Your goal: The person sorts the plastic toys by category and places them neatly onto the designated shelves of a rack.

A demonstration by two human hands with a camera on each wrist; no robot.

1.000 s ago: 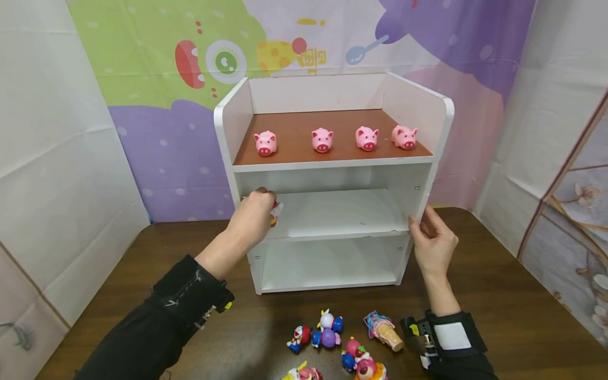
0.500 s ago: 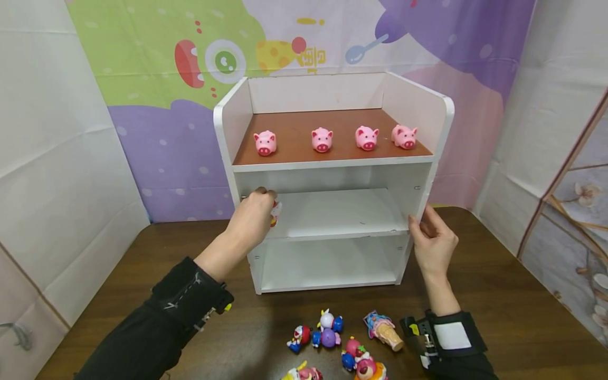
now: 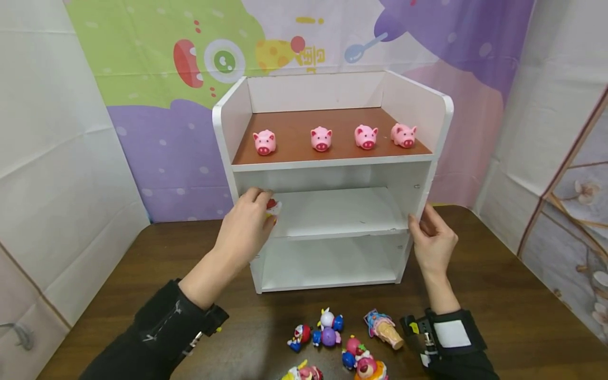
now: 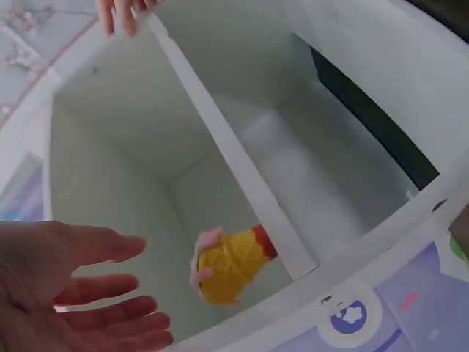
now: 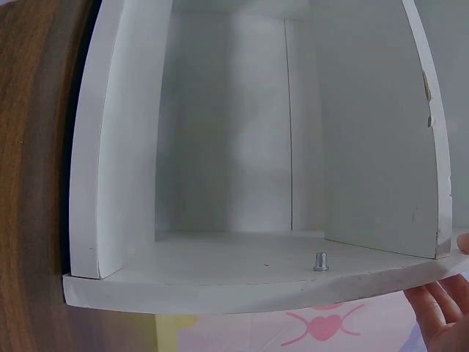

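Observation:
On the left end of the white shelf unit's (image 3: 332, 212) middle board stands a small figurine (image 4: 233, 268) with a yellow waffle-patterned body, a red base and pinkish parts. My left hand (image 3: 243, 224) is beside it, and the left wrist view shows its fingers extended with a gap to the figurine. In the head view that hand partly covers the figurine (image 3: 274, 207). My right hand (image 3: 433, 245) grips the front edge of the unit's right side panel, thumb at the edge and fingers (image 5: 429, 312) along the outside.
Several pink pig figurines (image 3: 321, 139) line the brown top. On the wooden table (image 3: 199, 338), in front of the unit, lie an ice-cream-cone figurine (image 3: 383, 328), a purple-and-blue figurine (image 3: 328, 338) and other small toys. A metal peg (image 5: 321, 262) sticks out of the right panel's inner side.
My left hand has let go of the figurine, its fingers opening, and has drawn back slightly left and toward me. The figurine stays on the board. My right hand keeps its place.

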